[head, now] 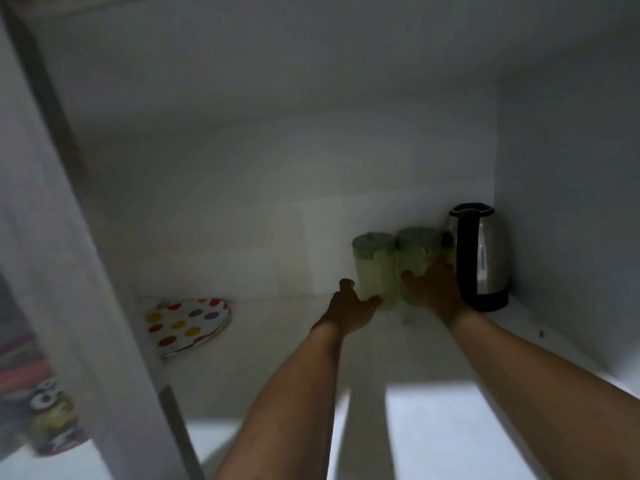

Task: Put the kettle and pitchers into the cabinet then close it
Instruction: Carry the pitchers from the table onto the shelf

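Note:
Inside the white cabinet [277, 168], a steel kettle [481, 258] with a black handle and base stands upright in the back right corner. Two pale green pitchers with green lids stand side by side just left of it. My left hand [349, 306] grips the base of the left pitcher [374, 268]. My right hand [433, 289] wraps the front of the right pitcher [419, 247], which sits close against the kettle. Both arms reach deep into the cabinet.
A plate with coloured dots [187, 323] lies at the back left of the cabinet floor [277, 358]. The open cabinet door [69, 237] stands at the left, with a colourful printed object [48, 420] beyond it.

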Motion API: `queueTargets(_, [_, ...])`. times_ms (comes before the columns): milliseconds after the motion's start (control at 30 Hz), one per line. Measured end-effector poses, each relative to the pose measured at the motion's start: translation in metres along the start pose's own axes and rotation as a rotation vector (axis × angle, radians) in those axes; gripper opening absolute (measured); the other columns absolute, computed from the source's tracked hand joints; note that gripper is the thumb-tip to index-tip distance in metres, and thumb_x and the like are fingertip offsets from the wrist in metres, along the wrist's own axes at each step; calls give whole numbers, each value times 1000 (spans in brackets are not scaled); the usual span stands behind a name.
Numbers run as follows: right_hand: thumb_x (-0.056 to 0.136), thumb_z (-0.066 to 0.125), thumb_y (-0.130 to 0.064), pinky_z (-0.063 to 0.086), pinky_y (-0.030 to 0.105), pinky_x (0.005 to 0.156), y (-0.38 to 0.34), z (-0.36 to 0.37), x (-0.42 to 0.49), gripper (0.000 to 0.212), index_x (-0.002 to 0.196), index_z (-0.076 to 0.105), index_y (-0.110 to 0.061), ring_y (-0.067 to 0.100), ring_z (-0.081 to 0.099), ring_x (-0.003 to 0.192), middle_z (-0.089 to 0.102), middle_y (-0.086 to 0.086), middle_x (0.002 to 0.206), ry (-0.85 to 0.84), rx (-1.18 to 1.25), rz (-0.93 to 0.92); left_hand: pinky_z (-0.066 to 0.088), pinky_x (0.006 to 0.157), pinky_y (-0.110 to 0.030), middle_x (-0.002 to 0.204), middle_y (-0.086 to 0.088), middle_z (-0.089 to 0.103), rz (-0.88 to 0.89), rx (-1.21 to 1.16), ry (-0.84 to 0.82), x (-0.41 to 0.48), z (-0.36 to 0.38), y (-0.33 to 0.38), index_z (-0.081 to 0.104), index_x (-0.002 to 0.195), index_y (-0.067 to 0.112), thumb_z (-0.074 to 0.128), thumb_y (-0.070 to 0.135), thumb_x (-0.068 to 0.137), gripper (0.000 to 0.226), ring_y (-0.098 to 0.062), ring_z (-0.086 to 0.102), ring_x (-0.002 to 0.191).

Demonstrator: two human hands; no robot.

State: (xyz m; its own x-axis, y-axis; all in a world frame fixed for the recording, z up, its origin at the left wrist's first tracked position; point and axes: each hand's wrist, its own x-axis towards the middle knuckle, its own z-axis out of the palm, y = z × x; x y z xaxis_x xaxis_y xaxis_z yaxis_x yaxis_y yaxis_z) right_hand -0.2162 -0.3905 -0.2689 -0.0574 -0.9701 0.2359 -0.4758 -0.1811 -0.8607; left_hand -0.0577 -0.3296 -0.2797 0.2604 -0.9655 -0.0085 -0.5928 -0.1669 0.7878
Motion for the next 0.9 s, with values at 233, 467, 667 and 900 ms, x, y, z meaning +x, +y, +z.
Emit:
queueTargets(233, [86, 63, -22, 40, 26, 75, -65, -4, -136, 7, 85, 63, -15, 31, 62, 97, 64, 12, 95, -127, -75, -187, 53, 93, -37, 116, -17, 68, 65, 11, 139, -140, -65, -16, 56, 116, 18, 69, 49, 82, 47, -35, 65, 109])
queueTargets(467, [79, 59, -23, 47, 30, 68, -130, 28, -318, 19, 62, 58, -15, 28, 61, 73, 61, -1, 63, -210, 26, -306, 44, 55, -25, 81, -11, 64, 34, -117, 179, -334, -148, -84, 61, 90, 12, 64, 25, 96, 15, -22, 60, 59])
queueTargets(667, [75, 56, -25, 59, 43, 74, -219, 128, -476, 15, 66, 64, -16, 30, 71, 76, 72, 6, 72, -575, 146, -434, 48, 57, -25, 86, -12, 70, -244, -61, 462, -516, -278, -191, 67, 96, 5, 63, 29, 95, 24, -24, 65, 66])
queueTargets(900, [79, 61, -26, 60, 38, 73, -296, 249, -674, 14, 70, 65, -16, 24, 71, 74, 72, 5, 74, -999, 173, -615, 45, 58, -29, 96, -14, 72, -557, -114, 815, -712, -373, -323, 63, 88, 14, 61, 32, 96, 20, -25, 65, 68])
